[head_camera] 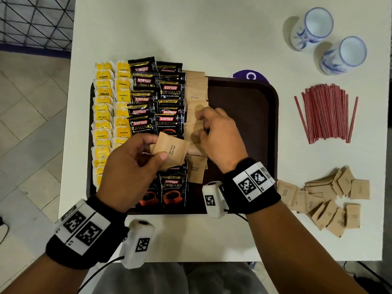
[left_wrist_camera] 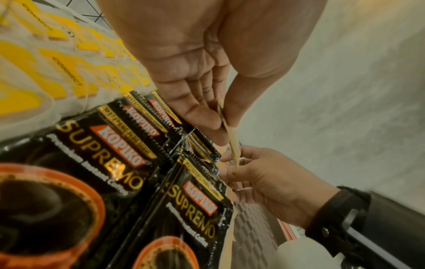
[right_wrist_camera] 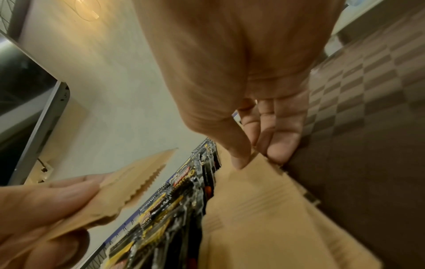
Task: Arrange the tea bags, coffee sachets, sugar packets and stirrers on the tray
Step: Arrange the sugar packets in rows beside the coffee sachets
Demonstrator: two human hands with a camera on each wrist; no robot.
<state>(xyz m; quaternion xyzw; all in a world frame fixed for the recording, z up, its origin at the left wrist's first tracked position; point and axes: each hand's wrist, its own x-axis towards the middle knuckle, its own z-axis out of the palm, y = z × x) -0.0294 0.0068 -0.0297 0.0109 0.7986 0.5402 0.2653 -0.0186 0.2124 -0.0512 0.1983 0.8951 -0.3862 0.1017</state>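
Nearest, a small stack of brown sugar packets (head_camera: 170, 152) is held up by the left hand (head_camera: 131, 170), pinched between thumb and fingers, so this grip is closed on the packets. The stack is lifted over the near part of the coffee sachets (head_camera: 158, 107), with its flat face tilted up.

Just to the right, the right hand (head_camera: 218, 136) is set down on the row of sugar packets (head_camera: 196, 85) in the tray (head_camera: 273, 124). One packet in that row is pinched at its edge by the thumb and fingers, as the right wrist view shows, so this grip is closed too. The row is laid as a long line from the near side of the tray to the far side, right beside the coffee sachets.

The row is the place for the next packet, it is judged. It lies to the right of the held stack, and the right hand is the nearer one.

On the left of the tray, two lines of yellow tea bags (head_camera: 110, 107) are laid. The right part of the tray is bare.

On the bench (head_camera: 233, 35), a loose pile of sugar packets (head_camera: 331, 200) is left at the right. Farther off, the red stirrers (head_camera: 327, 113) are laid, not yet on the tray. Two cups (head_camera: 328, 39) are stood at the far corner.
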